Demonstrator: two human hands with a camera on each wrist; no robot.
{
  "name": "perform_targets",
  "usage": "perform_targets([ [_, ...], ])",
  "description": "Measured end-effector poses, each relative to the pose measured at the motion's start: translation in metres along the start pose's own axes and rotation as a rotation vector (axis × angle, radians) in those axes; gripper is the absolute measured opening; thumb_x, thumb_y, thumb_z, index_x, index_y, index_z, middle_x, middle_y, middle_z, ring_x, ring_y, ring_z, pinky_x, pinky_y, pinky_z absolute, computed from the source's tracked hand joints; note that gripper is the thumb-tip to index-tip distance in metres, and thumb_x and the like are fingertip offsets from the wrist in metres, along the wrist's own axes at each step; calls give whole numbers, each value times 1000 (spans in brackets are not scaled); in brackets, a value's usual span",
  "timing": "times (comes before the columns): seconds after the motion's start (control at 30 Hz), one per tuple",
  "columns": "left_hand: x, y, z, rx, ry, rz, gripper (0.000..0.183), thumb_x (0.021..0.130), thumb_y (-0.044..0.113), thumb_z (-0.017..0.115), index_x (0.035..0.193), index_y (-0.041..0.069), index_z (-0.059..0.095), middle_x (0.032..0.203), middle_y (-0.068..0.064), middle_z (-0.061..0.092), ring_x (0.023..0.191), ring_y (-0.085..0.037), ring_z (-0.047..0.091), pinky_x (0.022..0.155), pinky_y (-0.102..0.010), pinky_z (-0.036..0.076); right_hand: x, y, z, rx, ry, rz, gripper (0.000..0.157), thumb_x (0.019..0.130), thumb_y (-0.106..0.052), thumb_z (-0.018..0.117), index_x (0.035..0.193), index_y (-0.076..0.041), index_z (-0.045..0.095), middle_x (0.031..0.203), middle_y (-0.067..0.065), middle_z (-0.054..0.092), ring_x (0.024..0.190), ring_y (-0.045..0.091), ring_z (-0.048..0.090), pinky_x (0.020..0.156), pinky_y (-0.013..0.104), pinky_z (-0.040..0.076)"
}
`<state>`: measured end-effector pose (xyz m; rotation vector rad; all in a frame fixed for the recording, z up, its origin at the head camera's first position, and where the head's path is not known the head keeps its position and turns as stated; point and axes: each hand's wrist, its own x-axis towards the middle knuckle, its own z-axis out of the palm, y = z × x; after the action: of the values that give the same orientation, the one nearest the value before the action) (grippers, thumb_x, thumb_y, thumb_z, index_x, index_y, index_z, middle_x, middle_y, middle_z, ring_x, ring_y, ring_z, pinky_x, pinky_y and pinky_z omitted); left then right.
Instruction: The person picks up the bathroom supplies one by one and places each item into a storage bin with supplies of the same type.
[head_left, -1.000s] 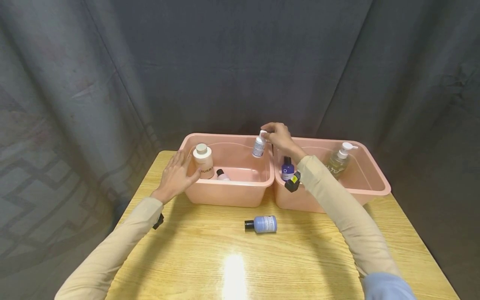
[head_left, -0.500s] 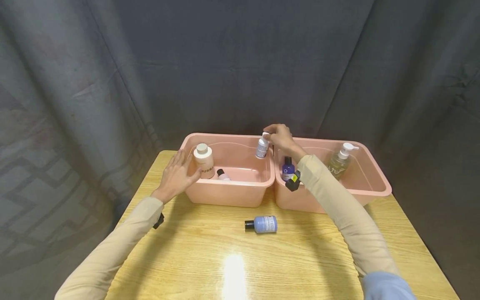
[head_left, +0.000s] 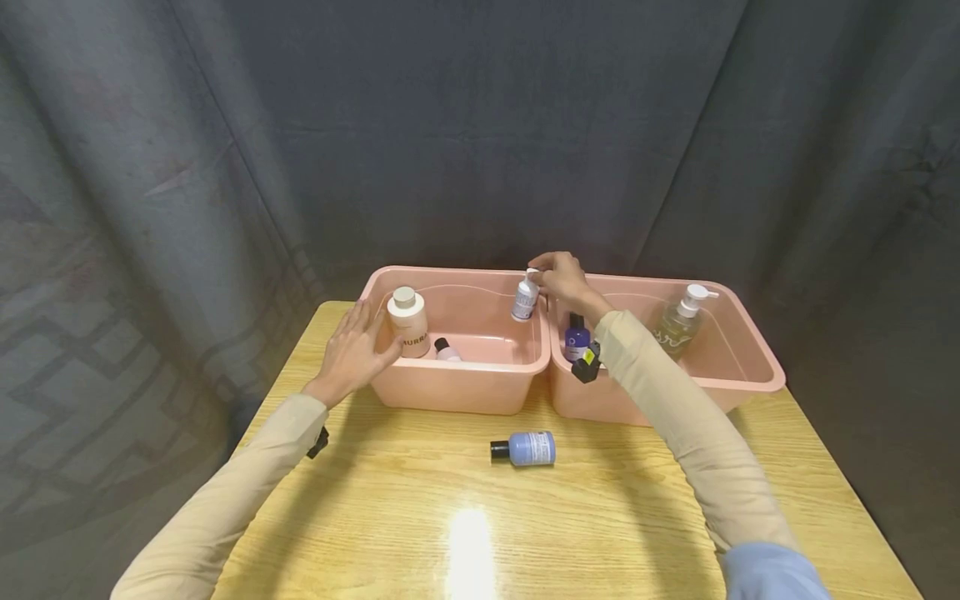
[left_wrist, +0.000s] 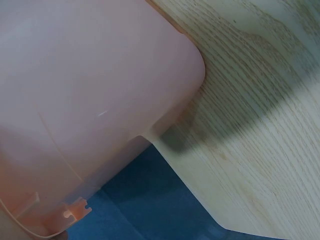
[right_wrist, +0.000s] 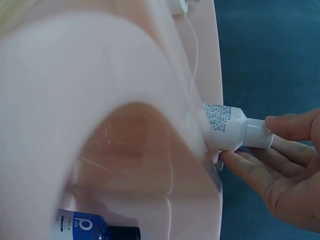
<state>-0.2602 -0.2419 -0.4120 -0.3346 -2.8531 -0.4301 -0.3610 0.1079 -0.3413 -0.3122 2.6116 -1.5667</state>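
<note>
My right hand (head_left: pixel 564 279) pinches the cap of a small white bottle (head_left: pixel 524 298) near the back right corner of the left pink bin (head_left: pixel 450 385). In the right wrist view, thumb and fingers hold that white cap, and printed text shows on the bottle's side. The left hand (head_left: pixel 348 354), its fingers straight, rests on the left rim of the same bin. Beside it a cream bottle with a pale cap (head_left: pixel 408 323) stands inside the bin. A small black-capped bottle (head_left: pixel 446 350) leans or lies there too, partly hidden by the front wall.
The right pink bin (head_left: pixel 720 385) stands alongside, holding a dark blue bottle (head_left: pixel 577 339) and a clear pump bottle (head_left: pixel 677 321). A light blue bottle with a black cap (head_left: pixel 531 448) lies on the wooden table (head_left: pixel 390 517) in front. A grey curtain (head_left: pixel 465 125) hangs behind.
My right hand has lowered the white bottle slightly and moved it a little to the right, deeper into the left bin's back corner. The left hand has stayed in place.
</note>
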Motion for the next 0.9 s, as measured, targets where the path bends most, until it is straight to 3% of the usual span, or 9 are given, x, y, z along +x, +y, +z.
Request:
perform_targets([
  [0.47,0,1,0,-2,13,1,76,96,50,50,149,-4,38,158,-30,18,148,-40,12,120,-49,11,0,3,-1,-34,-5,-3,35,99,-4,56,130,11,55,130,27,56,114,38,60,93,40,54],
  [0.9,1,0,1,7,15,16,76,97,49,49,149,-4,36,157,-31,18,147,-41,13,120,-50,12,-2,2,-1,-145,-12,-31,33,97,-2,59,127,10,58,122,26,60,108,34,59,92,41,53],
])
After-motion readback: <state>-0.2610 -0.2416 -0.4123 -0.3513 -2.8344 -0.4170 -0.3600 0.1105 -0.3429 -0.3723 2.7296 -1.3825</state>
